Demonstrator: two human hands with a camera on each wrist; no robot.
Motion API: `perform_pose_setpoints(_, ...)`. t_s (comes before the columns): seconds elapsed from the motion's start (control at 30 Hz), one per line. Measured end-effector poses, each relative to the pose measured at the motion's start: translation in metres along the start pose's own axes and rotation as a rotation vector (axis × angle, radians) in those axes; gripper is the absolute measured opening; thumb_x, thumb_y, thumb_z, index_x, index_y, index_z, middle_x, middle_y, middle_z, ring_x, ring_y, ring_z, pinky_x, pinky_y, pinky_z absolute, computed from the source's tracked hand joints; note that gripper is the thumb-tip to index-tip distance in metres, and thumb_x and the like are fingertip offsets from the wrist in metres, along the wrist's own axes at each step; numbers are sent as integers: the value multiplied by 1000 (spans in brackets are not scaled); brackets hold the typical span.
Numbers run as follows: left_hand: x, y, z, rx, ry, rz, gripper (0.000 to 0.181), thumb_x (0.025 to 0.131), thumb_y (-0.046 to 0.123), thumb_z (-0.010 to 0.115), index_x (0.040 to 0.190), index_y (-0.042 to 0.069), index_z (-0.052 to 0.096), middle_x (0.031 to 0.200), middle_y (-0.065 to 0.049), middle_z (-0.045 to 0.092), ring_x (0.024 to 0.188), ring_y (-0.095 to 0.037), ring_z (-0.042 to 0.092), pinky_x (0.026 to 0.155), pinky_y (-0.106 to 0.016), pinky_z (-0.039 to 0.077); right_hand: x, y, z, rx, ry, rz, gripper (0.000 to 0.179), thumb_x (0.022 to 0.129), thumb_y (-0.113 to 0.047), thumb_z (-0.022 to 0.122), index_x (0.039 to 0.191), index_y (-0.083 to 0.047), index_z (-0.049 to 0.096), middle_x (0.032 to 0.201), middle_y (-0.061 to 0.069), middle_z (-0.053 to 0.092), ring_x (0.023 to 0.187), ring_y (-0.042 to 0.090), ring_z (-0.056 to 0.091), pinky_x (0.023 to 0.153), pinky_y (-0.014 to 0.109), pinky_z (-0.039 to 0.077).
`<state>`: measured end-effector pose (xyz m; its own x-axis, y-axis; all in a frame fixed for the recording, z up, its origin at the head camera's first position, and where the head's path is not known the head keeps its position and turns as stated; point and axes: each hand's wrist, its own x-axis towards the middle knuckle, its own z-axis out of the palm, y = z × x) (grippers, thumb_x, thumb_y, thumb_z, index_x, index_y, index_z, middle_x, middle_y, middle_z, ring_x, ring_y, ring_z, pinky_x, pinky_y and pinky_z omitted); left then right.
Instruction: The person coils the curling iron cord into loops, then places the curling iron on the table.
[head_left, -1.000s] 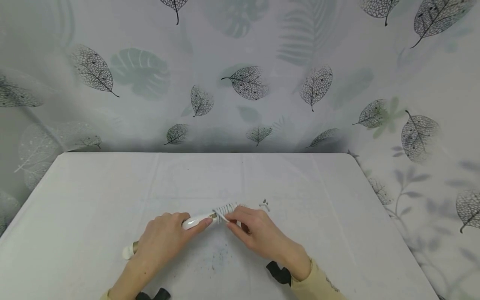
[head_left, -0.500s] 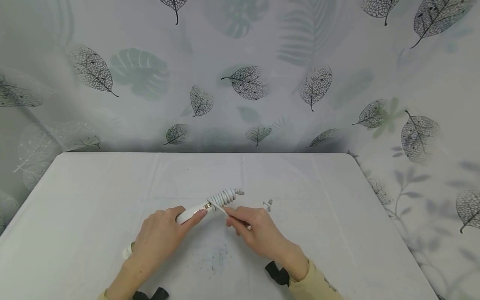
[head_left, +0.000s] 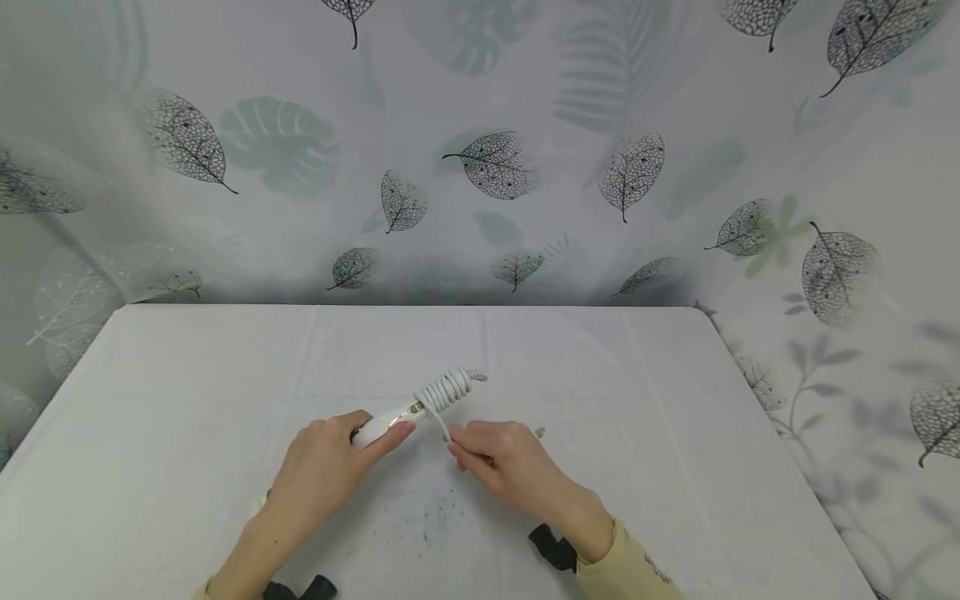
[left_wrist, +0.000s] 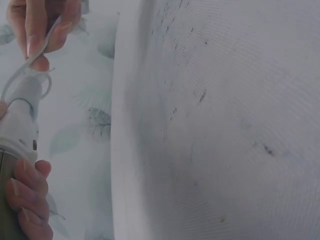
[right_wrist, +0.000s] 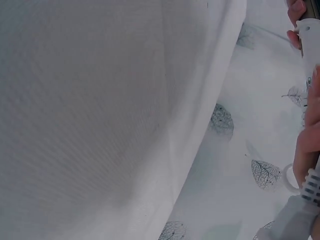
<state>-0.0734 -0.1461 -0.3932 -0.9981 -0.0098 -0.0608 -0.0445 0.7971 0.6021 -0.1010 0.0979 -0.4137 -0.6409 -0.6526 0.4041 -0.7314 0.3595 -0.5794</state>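
Observation:
A white hair curling iron [head_left: 377, 426] is held slanted over the table, its white cord [head_left: 444, 390] wound in several turns round the handle's far end. My left hand [head_left: 322, 467] grips the iron's body, and in the left wrist view its fingers [left_wrist: 30, 195] curl round the olive-gold barrel [left_wrist: 9, 200]. My right hand [head_left: 517, 467] pinches the cord's loose stretch between thumb and fingers, just right of the windings. A pale plug [right_wrist: 295, 220] with a ribbed neck shows by the right hand in the right wrist view. The left hand hides most of the barrel.
The white-covered table [head_left: 187, 383] has dark specks [head_left: 435, 517] in front of the hands. Black wrist-camera mounts [head_left: 553, 547] sit by both wrists. A leaf-patterned curtain [head_left: 480, 108] hangs behind the table.
The iron and left hand have shifted slightly left, its wound end rising into view. My right hand has drawn the cord down across the handle; the plug has slipped mostly behind it.

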Motion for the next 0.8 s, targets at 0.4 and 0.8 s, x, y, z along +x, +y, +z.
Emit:
perform_pose_setpoints(0.4,-4,5,0,-62,-22,18,58,85,74,58,85,18,69,63,4,54,54,-10,46,51,-25,35,-2,3,2,41,-170,57,13,100,-6,58,103,-4,71,83,-4,61,68,-1,46,62,10,39)
perform_pose_setpoints(0.8,-6,6,5,-69,-10,116,46,87,65,64,84,20,70,60,11,54,52,-6,46,50,-24,37,-4,10,5,-13,-117,86,22,96,-4,65,116,-1,72,98,5,72,82,4,62,70,14,49)
